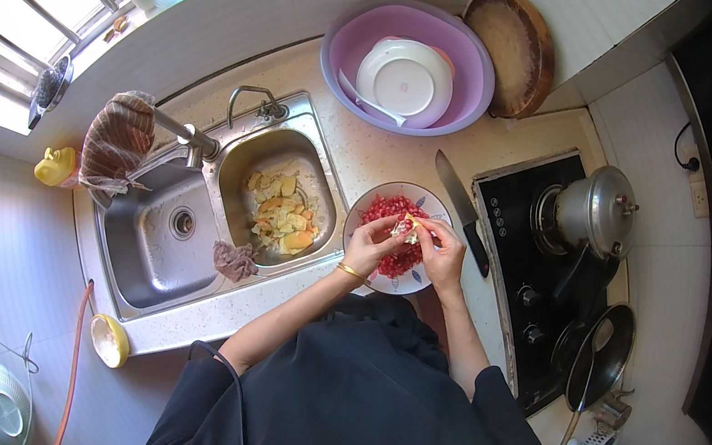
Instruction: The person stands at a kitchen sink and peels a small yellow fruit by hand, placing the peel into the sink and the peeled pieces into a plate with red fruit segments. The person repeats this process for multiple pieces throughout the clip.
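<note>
Over a white patterned plate (pixel 369 200), my left hand (pixel 372 245) and my right hand (pixel 444 253) both grip one small piece of pomegranate (pixel 406 229). Its pale membrane and a few red seeds show between my fingertips. Loose red pomegranate seeds (pixel 396 264) fill the middle of the plate, partly hidden by my hands. A gold bangle (pixel 354 270) circles my left wrist. Just right of the plate lies a kitchen knife (pixel 460 196), its blade towards the wall and its black handle nearer me.
Peel scraps (pixel 288 216) lie in the right basin of the steel sink (pixel 241 136); a crumpled cloth (pixel 235 262) sits on its front rim. A purple basin (pixel 340 47) holding dishes stands behind the plate. To the right, a pressure cooker (pixel 596 210) rests on the black gas hob (pixel 511 246).
</note>
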Demonstrator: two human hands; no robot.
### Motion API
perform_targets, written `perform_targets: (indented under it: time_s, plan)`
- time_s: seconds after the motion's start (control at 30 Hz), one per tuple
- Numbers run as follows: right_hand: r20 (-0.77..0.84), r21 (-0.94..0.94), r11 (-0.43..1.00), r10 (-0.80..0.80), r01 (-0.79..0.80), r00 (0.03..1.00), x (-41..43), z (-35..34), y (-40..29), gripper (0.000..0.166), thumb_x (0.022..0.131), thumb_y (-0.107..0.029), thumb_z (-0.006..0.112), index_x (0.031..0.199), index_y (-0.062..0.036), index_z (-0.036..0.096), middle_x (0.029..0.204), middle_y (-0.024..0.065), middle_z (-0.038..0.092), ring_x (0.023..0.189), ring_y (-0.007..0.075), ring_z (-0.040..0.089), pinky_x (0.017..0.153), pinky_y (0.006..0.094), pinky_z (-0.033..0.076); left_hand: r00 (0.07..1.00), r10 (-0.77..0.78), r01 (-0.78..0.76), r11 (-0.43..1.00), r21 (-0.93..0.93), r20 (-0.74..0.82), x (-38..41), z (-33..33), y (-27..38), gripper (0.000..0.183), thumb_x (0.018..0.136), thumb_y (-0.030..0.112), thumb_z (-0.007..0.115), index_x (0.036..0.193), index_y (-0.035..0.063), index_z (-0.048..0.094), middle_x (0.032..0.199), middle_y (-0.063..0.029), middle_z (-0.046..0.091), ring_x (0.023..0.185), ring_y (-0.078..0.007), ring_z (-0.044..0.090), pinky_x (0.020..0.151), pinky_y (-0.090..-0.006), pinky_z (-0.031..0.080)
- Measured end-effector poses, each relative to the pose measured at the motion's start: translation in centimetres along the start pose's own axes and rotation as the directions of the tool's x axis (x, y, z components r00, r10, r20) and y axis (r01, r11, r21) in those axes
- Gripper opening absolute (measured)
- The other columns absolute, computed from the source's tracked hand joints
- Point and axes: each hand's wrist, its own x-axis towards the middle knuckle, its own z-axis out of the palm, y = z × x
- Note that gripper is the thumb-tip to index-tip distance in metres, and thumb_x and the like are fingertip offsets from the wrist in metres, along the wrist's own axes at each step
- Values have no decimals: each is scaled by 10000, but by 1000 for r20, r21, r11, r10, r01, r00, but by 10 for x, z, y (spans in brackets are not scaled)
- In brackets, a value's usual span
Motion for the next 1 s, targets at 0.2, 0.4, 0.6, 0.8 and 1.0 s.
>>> perform_targets:
  time_s: [0.2, 0.4, 0.6, 0.8, 1.0]
  plan:
    - [-21, -17, 998, 58, -58, 998, 3, 3, -3, 117, 817, -37, 570, 904, 14, 630, 830, 127, 647, 740, 215, 635, 644, 288, 492, 1000, -13, 13, 999, -33, 5, 1, 0, 1, 429, 826, 37, 607, 1215, -59, 454, 1130, -105, 560, 975, -167, 579, 814, -290, 512]
    - [-67, -9, 992, 127, -128, 990, 4, 8, 6, 131, 844, -71, 559, 905, 24, 625, 807, 114, 649, 717, 172, 622, 633, 275, 482, 1000, 11, -10, 999, -47, 9, 8, -7, -11, 430, 826, 29, 601, 1220, -53, 450, 1135, -108, 560, 987, -174, 576, 823, -297, 511]
    - [-19, 388, 865, 353, -318, 936, 4, 15, 39, 150, 863, -80, 557, 908, 53, 611, 819, 72, 640, 715, 117, 596, 647, 240, 477, 1000, -10, 11, 992, -128, 9, 10, -15, -12, 442, 799, -20, 608, 1213, -34, 454, 1148, -107, 545, 999, -188, 569, 837, -334, 511]
    - [155, 684, 534, 559, -497, 815, 8, 9, 33, 149, 871, -63, 528, 982, 27, 569, 912, 94, 616, 799, 151, 616, 736, 280, 524, 990, 106, -99, 992, -77, 96, 7, -16, -4, 469, 787, -42, 594, 1235, -28, 455, 1192, -93, 533, 1085, -164, 519, 915, -286, 439]
    - [295, 807, 214, 660, -550, 691, 12, 4, 41, 178, 895, -90, 479, 1036, 4, 532, 1019, 132, 589, 930, 220, 598, 785, 336, 523, 969, 188, -162, 974, -159, 159, 6, -15, -1, 481, 773, -78, 565, 1237, -24, 453, 1294, -103, 457, 1143, -173, 480, 962, -294, 400]
